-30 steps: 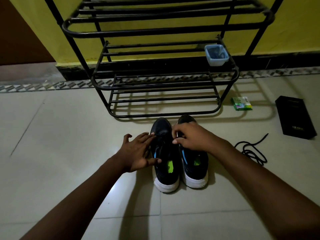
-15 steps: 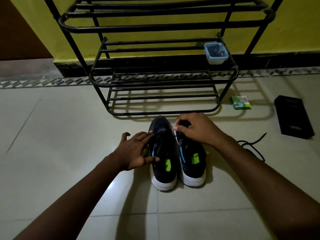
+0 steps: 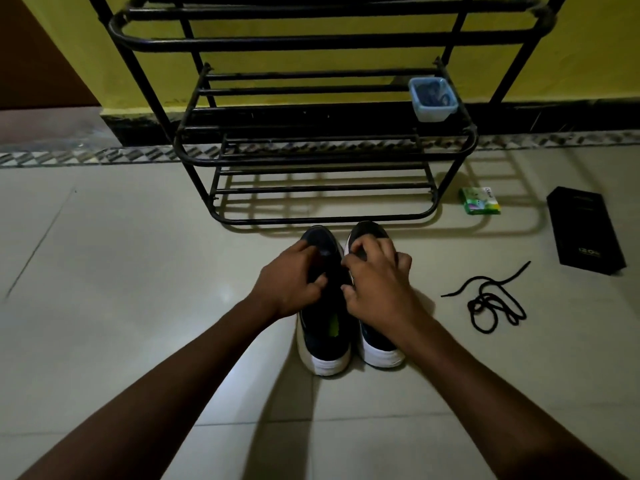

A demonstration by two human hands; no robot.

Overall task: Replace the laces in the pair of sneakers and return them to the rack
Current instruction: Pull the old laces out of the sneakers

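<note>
Lacing work seemed in hand: left hand (image 3: 291, 282) gripped the left sneaker (image 3: 323, 344), right hand (image 3: 377, 284) clutched the right sneaker (image 3: 381, 351); next, probably threading the loose lace (image 3: 491, 303) lying right of it.

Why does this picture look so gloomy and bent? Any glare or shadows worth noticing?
Head view: dim overall, so the black sneakers lose detail under the left hand and right hand; a pale glare patch lies on the floor tiles left of them; the rack throws barred shadows onto the floor to its right; the wide lens bows the rack's straight bars.
</note>
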